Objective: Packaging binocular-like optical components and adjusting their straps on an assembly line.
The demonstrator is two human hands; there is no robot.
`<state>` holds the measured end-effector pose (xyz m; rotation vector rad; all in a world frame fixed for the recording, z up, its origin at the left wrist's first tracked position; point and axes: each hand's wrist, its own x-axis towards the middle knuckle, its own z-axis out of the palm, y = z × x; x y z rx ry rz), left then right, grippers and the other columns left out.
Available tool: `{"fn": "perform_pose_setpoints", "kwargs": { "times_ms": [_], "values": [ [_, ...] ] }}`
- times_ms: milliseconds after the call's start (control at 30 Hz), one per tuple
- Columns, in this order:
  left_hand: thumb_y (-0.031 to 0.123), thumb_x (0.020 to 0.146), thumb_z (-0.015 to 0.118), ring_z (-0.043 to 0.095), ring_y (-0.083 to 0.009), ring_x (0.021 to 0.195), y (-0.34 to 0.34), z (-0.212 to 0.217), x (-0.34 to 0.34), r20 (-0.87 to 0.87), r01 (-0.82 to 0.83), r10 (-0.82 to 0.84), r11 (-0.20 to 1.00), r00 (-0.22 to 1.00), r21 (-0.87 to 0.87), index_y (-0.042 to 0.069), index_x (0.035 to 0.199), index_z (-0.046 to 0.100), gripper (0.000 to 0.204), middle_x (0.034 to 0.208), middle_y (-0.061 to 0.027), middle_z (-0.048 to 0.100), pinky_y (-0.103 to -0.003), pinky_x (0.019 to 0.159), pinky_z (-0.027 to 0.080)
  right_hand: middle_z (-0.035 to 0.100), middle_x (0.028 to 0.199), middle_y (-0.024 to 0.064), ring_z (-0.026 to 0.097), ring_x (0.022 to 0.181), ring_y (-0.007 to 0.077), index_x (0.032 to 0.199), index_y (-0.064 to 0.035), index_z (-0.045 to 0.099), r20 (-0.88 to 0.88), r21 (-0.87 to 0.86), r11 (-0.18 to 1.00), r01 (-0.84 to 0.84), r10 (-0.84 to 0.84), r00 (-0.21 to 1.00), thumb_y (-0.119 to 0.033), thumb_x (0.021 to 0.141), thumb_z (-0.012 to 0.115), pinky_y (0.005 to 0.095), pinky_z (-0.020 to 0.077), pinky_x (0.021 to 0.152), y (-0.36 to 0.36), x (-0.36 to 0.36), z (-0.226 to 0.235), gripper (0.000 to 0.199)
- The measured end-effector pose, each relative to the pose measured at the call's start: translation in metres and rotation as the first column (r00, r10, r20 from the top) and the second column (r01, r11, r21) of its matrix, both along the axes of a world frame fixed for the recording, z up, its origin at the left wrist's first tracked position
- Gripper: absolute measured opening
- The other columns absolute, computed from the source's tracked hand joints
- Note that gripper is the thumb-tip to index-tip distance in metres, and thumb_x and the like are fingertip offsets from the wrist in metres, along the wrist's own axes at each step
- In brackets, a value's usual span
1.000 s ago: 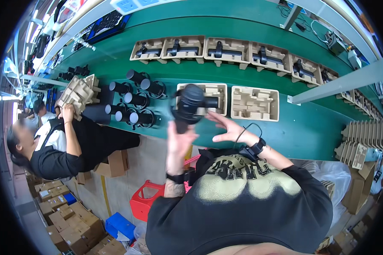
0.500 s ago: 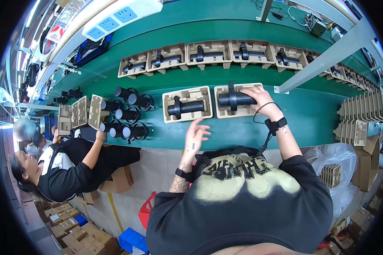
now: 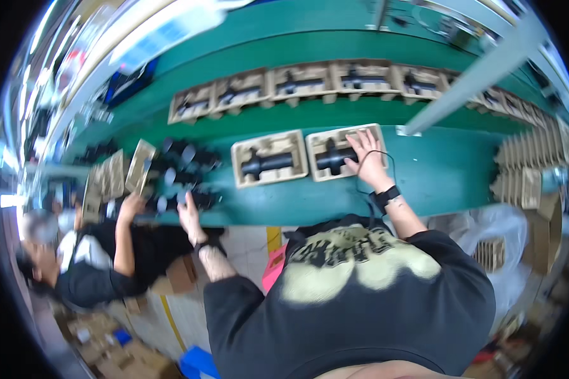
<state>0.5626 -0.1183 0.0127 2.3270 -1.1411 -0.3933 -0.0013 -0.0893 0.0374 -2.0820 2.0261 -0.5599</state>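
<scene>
right hand [image 3: 368, 163], fingers spread and gripping nothing, lies against the black device [image 3: 329, 159] in the right beige tray [image 3: 335, 135]; left hand [image 3: 190, 218] (blurred, grip unclear) is at the black cylinders [image 3: 205, 201].

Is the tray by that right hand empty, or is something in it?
Not empty: a black part lies inside the tray, beside the right hand.

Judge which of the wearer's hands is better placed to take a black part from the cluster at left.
Probably the left hand, beside those black parts; the right hand is over the right tray.
</scene>
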Motion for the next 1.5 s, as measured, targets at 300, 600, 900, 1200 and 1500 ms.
{"fn": "perform_pose_setpoints", "kwargs": {
  "times_ms": [300,600,900,1200,1500],
  "values": [
    [0.022,0.096,0.052,0.062,-0.0316,0.087,0.033,0.048,-0.085,0.475,0.284,-0.035,0.839,0.879,-0.463,-0.008,0.116,0.053,0.036,0.104,-0.0220,0.063,-0.042,0.081,0.051,0.037,0.140,0.0209,0.035,0.131,0.0373,0.140,-0.0014,0.035,0.283,-0.470,0.599,0.649,-0.595,0.753,-0.016,0.080,0.064,0.0433,0.0294,0.109,0.115,-0.148,0.058,0.068],
    [0.021,0.097,0.050,0.058,-0.0271,0.100,0.016,0.102,-0.389,0.011,0.548,-0.712,0.530,0.702,-0.647,-0.002,0.124,0.049,0.036,0.113,-0.0175,0.056,-0.037,0.089,0.048,0.064,0.103,0.0145,0.061,0.097,0.0268,0.129,-0.0026,0.049,0.769,-0.597,0.319,0.736,-0.035,0.639,-0.034,0.093,0.049,0.0376,0.0455,0.092,0.345,-0.361,0.193,0.048],
    [0.018,0.097,0.050,0.062,-0.0144,0.078,0.246,0.077,-0.882,-0.818,0.848,-0.333,0.090,-0.469,-0.522,0.001,0.118,0.056,0.027,0.090,-0.0083,0.066,-0.028,0.075,0.052,0.054,0.127,0.0251,0.051,0.122,0.0331,0.128,0.0029,0.052,0.336,-0.017,0.225,0.974,-0.916,0.217,-0.050,0.075,0.069,0.0379,0.0399,0.101,0.460,-0.783,0.042,0.077],
    [0.026,0.082,0.068,0.054,-0.0125,0.063,0.171,0.050,-1.018,-0.606,0.907,-0.792,0.203,-0.069,-0.369,0.001,0.086,0.053,0.029,0.069,-0.0043,0.057,-0.029,0.058,0.046,0.061,0.084,0.0042,0.059,0.078,0.0107,0.099,-0.0010,0.055,0.674,-0.022,0.617,0.787,-0.572,0.468,0.002,0.072,0.057,0.0247,0.0478,0.072,0.383,-0.647,0.045,0.027],
    [0.015,0.085,0.064,0.046,0.0001,0.060,0.140,0.137,-0.867,-0.110,0.927,-0.936,0.347,0.334,-0.140,0.006,0.072,0.054,0.018,0.064,0.0056,0.054,-0.019,0.053,0.036,0.054,0.074,-0.0022,0.051,0.064,0.0048,0.100,-0.0002,0.053,0.902,0.152,0.739,0.657,-0.375,0.213,0.006,0.078,0.055,0.0194,0.0428,0.062,0.326,-0.492,0.061,0.023]
  ]
}}
